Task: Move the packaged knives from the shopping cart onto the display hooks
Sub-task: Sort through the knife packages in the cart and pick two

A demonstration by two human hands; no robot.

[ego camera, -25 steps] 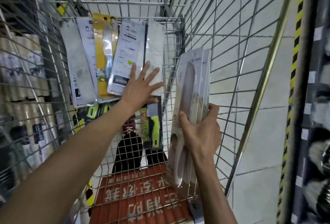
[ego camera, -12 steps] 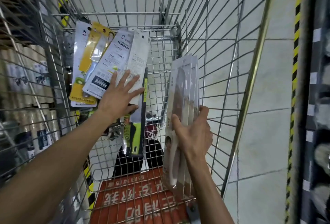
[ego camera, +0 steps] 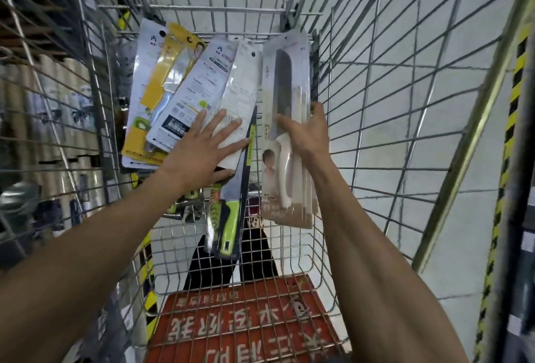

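**Fig. Store aisle, wire cart: knife packs gathered, none hung yet**

Setting: pale tiled floor (ego camera: 405,44) seen thru the mesh of a shopping cart (ego camera: 376,119); stocked shelving (ego camera: 43,102) at left, a red panel (ego camera: 246,325) w/ white characters below the basket.

(a) Left hand (ego camera: 199,151): fingers straight and spread, pressed flat on the fanned packs (ego camera: 202,87) (white and yellow cards) that lean vs. the cart's far-left wall.

(b) Right hand (ego camera: 304,134): fingers and thumb curled round a stack of beige packs (ego camera: 286,79), each w/ a white-handled knife; the stack is held upright inside the cart, just beside the fan.

(c) Green-handled pack (ego camera: 228,218): hangs tilted below the left hand; what holds it, cannot tell.

Progress (judgement): early stage. Every pack visible is inside the cart; display hooks are not in view, so nothing shows as hung. Left to do: lift the packs out, carry them to the hooks, thread each hang-hole. More packs lower left, approx. count unclear.
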